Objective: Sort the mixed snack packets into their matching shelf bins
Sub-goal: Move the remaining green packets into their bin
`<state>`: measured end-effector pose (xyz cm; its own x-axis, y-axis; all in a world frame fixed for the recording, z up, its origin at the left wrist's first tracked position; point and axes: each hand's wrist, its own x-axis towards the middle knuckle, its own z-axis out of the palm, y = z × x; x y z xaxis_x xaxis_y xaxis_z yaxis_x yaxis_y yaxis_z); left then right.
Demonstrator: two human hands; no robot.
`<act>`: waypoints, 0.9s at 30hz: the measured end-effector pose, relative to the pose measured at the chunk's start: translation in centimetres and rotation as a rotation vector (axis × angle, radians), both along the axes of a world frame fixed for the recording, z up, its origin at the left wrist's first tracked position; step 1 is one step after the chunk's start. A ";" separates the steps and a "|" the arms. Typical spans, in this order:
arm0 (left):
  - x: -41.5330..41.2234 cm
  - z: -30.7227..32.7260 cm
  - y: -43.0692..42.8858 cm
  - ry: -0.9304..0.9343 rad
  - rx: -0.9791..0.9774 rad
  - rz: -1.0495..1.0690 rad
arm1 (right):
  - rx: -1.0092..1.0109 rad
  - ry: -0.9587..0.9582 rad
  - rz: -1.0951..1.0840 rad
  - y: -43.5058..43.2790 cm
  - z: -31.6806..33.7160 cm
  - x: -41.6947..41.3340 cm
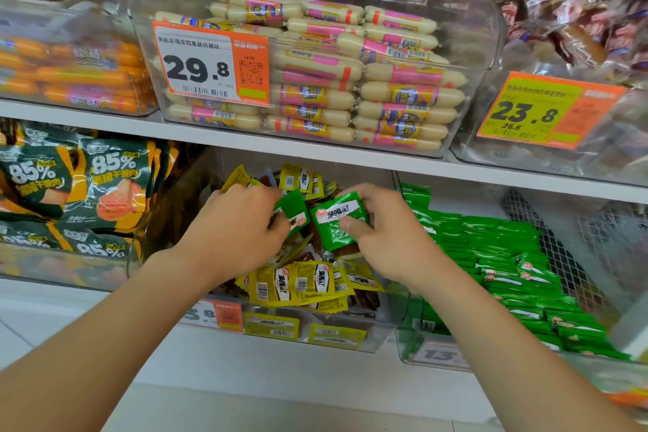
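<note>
lower shelf, middle bin (392, 323): clear plastic, heaped with yellow packets (298, 282), some brown ones mixed in among them. both hands are over the heap.

right hand (384, 238): grip closed on a green packet (338, 221), thumb across its near right corner, fingers curled behind it. packet is tilted, white label facing up, and is held just above the yellow pile near the middle of the bin.

left hand (242, 224): back of hand up, fingers curled down. a second green packet (292, 210) sticks out at the fingertips, just left of the first and nearly touching it. grip looks closed on this one, though the knuckles hide the actual contact.

right bin (408, 351): clear, just beside the middle one, filled with rows of green packets (508, 256) of the same colour as the two in hand. a wire mesh panel (547, 238) stands along its far right side.

left of the middle bin: dark green bags (105, 179) marked 85%, stacked.

upper shelf board (210, 137), white, carries three clear bins: orange sausages (80, 77) at left, pale sausages with pink and yellow bands (396, 91) in the centre behind a price tag reading 29.8 (196, 63), and brown wrapped snacks (578, 31) at right, blurred, above a tag reading 23.8 (526, 112).
</note>
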<state>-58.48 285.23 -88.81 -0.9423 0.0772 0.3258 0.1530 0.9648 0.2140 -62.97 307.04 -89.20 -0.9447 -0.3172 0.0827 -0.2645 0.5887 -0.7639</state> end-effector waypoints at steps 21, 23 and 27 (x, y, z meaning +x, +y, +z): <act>1.8 1.6 4.2 -0.527 1.137 0.150 | -0.273 0.419 0.063 3.5 0.7 4.2; 1.9 2.5 4.6 -0.628 1.318 0.134 | -0.259 0.384 0.141 3.6 0.2 4.2; 2.0 2.5 4.8 -0.578 1.291 0.091 | -0.161 0.317 0.215 3.3 -0.7 3.8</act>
<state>-56.51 290.04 -86.27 -0.9505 -0.0412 -0.3078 -0.3096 0.0475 0.9497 -59.18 310.35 -89.88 -0.7781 -0.4643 0.4232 -0.6053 0.3741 -0.7026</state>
